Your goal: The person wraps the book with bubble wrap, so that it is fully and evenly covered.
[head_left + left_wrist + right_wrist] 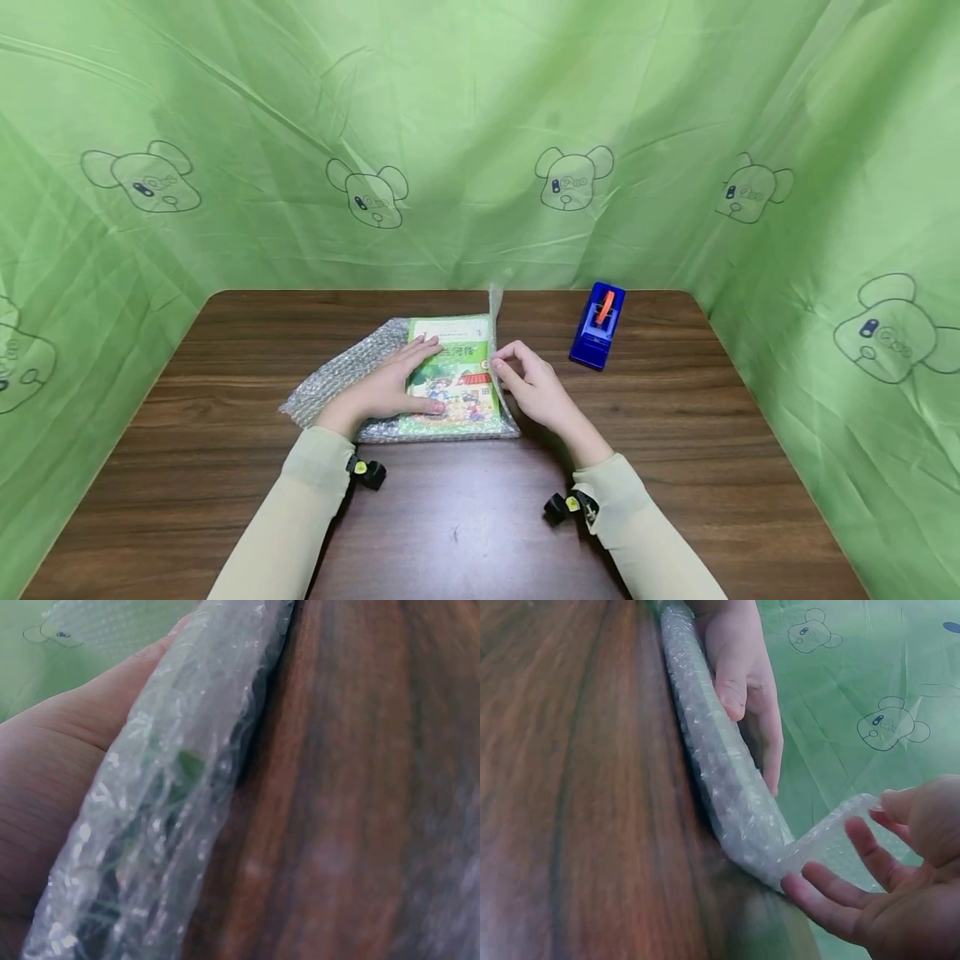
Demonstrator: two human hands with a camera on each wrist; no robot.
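Note:
A green illustrated book point(450, 375) lies on a sheet of bubble wrap point(352, 362), which spreads out to its left and folds along its near side. My left hand point(393, 383) rests on the book's cover with fingers spread. At the book's right side, my right hand point(528, 387) pinches the raised edge of the bubble wrap between thumb and index finger. In the right wrist view that flap point(829, 825) stands up from the table, its edge at my thumb, with the other fingers loosely bent.
A blue tape dispenser point(597, 327) with an orange roll stands at the back right of the brown wooden table point(675, 433). Green curtains point(480, 125) printed with bear heads enclose the back and both sides.

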